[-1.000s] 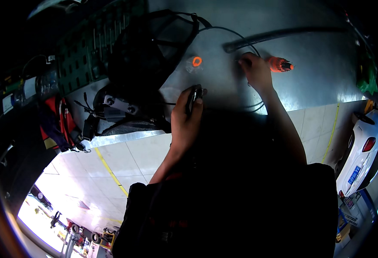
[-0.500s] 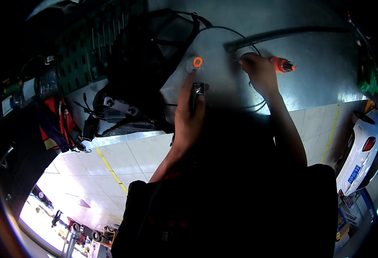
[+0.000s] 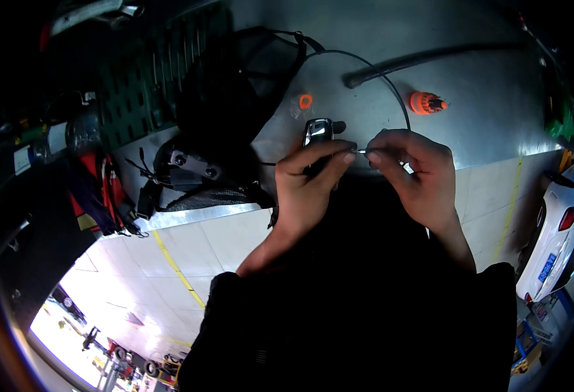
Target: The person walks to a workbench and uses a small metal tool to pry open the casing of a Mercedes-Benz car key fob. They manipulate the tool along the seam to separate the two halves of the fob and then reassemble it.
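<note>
My left hand (image 3: pixel 305 186) is closed around a dark object with a shiny silver end (image 3: pixel 318 129), its kind unclear, which sticks out beyond the forefinger. Thumb and forefinger of that hand also pinch toward a small silver pin-like piece (image 3: pixel 361 151). From the other side my right hand (image 3: pixel 421 173) grips this piece between thumb and fingertips, so the two hands almost meet. Beyond them on the metal bench lies an orange ring (image 3: pixel 305 101) on something clear. An orange cone-shaped holder with dark bits (image 3: pixel 426 102) lies beyond my right hand.
A thick black tube (image 3: pixel 417 62) and a thin black cable (image 3: pixel 401 98) cross the metal bench (image 3: pixel 483 124). At left are a black mesh bag (image 3: pixel 235 85), a green tool tray (image 3: pixel 130 98) and a red bag (image 3: pixel 101 189). A white car (image 3: pixel 555 242) stands on the floor at right.
My right hand has come left and nearer from beside the orange holder. My left hand has moved right, drawing its forefinger back from the orange ring; the fingertips now meet at the small silver piece.
</note>
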Demonstrator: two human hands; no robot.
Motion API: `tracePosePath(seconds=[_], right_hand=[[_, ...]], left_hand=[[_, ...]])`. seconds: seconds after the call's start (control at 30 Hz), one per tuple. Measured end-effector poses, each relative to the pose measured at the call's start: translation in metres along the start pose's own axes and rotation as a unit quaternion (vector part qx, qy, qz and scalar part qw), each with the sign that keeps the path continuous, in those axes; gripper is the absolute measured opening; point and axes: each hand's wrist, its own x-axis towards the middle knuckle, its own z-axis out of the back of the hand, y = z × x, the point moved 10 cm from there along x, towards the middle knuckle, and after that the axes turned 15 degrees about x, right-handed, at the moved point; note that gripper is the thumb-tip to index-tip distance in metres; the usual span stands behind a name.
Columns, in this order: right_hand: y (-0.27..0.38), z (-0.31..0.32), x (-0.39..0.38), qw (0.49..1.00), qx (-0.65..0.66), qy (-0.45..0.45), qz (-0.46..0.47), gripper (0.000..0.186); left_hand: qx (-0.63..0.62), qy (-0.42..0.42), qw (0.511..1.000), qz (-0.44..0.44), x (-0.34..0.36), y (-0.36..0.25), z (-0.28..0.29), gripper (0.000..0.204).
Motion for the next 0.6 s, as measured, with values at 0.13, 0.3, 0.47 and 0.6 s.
tracePosePath(seconds=[0.13,0.3,0.47,0.6], right_hand=[[0.013,-0.001,-0.006,1.0,-0.012,0.006,0.029,0.011],[0.024,-0.001,-0.013,0.999,-0.024,0.01,0.04,0.01],[0.032,-0.004,-0.019,0.998,-0.023,0.009,0.061,0.01],[0.04,-0.002,-0.022,0.996,-0.028,-0.001,0.081,0.01]], left_hand=[[0.063,-0.01,0.993,-0.103,-0.011,-0.026,0.005,0.011],[0.011,0.022,0.996,-0.085,-0.017,-0.032,0.001,0.01],[-0.06,0.063,0.992,-0.095,-0.022,-0.028,-0.003,0.01],[-0.09,0.091,0.99,-0.063,-0.023,-0.021,-0.01,0.012]])
